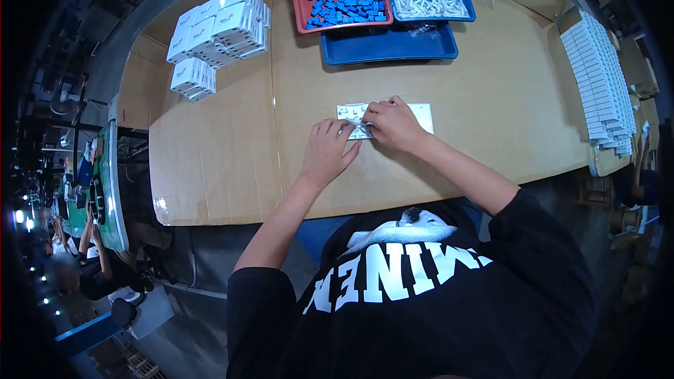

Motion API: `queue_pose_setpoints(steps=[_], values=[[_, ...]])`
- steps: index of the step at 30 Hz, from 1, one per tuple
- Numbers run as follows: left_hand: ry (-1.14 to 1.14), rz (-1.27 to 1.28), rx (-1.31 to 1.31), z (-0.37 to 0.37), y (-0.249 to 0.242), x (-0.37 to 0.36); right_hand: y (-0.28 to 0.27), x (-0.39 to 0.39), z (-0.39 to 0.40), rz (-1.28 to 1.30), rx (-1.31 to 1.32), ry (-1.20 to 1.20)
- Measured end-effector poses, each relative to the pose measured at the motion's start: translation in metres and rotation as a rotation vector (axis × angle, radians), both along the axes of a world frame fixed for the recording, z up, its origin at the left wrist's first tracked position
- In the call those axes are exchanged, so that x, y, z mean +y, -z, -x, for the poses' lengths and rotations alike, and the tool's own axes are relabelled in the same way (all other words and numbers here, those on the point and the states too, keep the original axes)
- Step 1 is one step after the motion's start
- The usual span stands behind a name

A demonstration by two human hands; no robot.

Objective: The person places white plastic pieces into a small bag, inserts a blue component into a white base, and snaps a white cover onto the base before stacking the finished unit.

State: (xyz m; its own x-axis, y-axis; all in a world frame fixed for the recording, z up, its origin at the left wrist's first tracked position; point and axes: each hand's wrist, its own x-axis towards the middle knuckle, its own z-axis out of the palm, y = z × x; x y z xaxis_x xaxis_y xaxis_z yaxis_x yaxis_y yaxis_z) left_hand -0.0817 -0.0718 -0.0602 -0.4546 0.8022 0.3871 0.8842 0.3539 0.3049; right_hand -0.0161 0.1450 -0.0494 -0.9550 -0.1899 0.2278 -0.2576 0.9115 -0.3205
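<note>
A flat white piece (422,115), like an unfolded box or printed sheet, lies on the cardboard-covered table with small printed pictures on its left part. Over that printed part is a small shiny, clear-looking thing (359,128), perhaps plastic film, mostly hidden by fingers. My right hand (394,125) comes in from the right, its fingers bent and pinched at the shiny thing; what they hold is hidden. At the left edge of the white piece rests my left hand (327,149), thumb apart from the fingers, fingertips touching the shiny thing.
Beyond my hands stand a red tray (298,0) of blue parts, a blue tray (467,0) of white parts and another blue tray (390,55). White boxes (217,28) are stacked at the left; more stacked boxes (597,77) line the right edge. People work at a green bench (112,196).
</note>
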Motion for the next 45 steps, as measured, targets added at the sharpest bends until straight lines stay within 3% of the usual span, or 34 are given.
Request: queue_pose_setpoints(steps=[4,15,42,45], values=[[-0.051,-0.077,-0.116,-0.005,0.008,-0.001,-0.001,-0.004,0.0,0.011,-0.056,0.014],[-0.11,-0.072,-0.049,-0.02,0.013,0.004,-0.002,0.003,0.001,-0.067,-0.113,-0.014],[-0.164,0.015,-0.025,-0.033,0.0,0.017,-0.005,0.006,-0.002,0.104,-0.135,0.08],[-0.173,-0.004,0.007,-0.035,0.002,0.016,-0.003,0.011,0.0,0.121,-0.093,0.005]])
